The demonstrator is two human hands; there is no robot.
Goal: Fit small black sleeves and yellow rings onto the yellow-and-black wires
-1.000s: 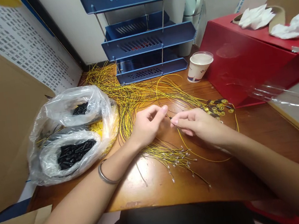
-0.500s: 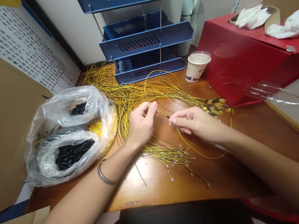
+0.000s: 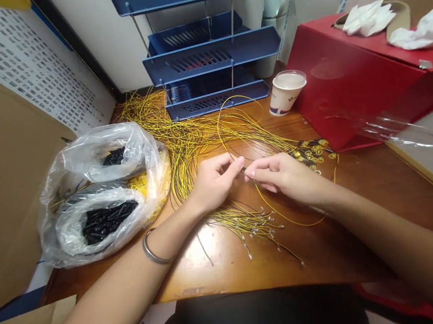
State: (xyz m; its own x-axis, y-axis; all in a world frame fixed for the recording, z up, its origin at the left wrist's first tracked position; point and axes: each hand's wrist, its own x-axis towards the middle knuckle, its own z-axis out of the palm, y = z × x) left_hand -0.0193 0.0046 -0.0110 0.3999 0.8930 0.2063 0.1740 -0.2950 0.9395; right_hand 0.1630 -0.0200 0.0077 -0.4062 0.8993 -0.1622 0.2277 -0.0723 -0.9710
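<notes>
Two hands pinch a yellow wire [image 3: 273, 209]

Left hand's [image 3: 218, 178] fingertips close on the wire just beside its black sleeve [image 3: 245, 169], which the right hand [image 3: 281, 176] grips.

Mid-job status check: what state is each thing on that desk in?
Left hand: pinched on the wire
Right hand: pinched beside it
Yellow wire: held, looped
Wire bundle: loose, tangled
Front inner bag: open, black sleeves inside
Rear inner bag: open
Paper cup: standing
Blue tray rack: standing
</notes>
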